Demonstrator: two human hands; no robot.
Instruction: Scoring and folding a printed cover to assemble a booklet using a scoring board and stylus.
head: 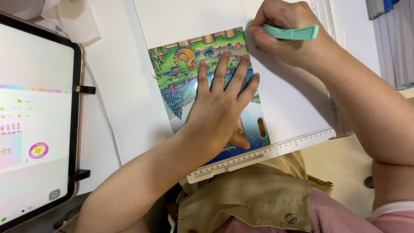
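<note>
A colourful illustrated sheet [181,82], showing plants and an orange bird, lies on a white scoring board [297,108] with a ruler edge along its near side. My left hand [220,108] presses flat on the sheet with fingers spread. My right hand [286,36] grips a mint-green scoring tool [293,32], its tip touching the sheet's top right corner at the board's surface.
A tablet [36,116] in a black stand, screen lit, stands at the left with a white cable [105,121] running beside it. Crumpled white tissue [71,17] lies at the top left. Stacked papers [399,43] sit at the far right. A beige bag [258,198] rests on my lap.
</note>
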